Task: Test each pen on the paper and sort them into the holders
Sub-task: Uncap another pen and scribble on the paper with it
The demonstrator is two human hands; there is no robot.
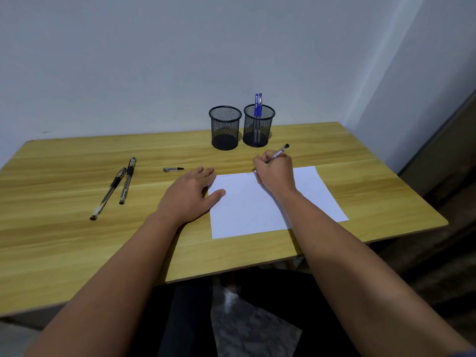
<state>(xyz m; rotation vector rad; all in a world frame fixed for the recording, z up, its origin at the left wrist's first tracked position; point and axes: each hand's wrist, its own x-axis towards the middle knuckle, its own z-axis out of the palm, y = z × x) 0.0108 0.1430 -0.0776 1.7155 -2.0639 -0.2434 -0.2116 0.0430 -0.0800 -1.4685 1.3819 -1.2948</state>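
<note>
wooden tabletop (77, 253) pushed against a pale wall (128, 60), corner of the room off to the right. two black mesh holders at the back: left holder (224, 128) looks empty, right holder (258, 125) has blue pens (257, 105) standing in it. two capped pens (117, 188) lie well apart to the left, a loose cap (173, 169) nearer the middle. left hand (189, 194) flat, grip relaxed, pressing the paper (257, 210) edge. right hand (275, 173) grip pinches a pen (279, 152), tip on the paper's top edge.

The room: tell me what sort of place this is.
Probably a plain home or office desk corner: a wooden table against a bare wall, two mesh pen holders, a sheet of paper.
</note>
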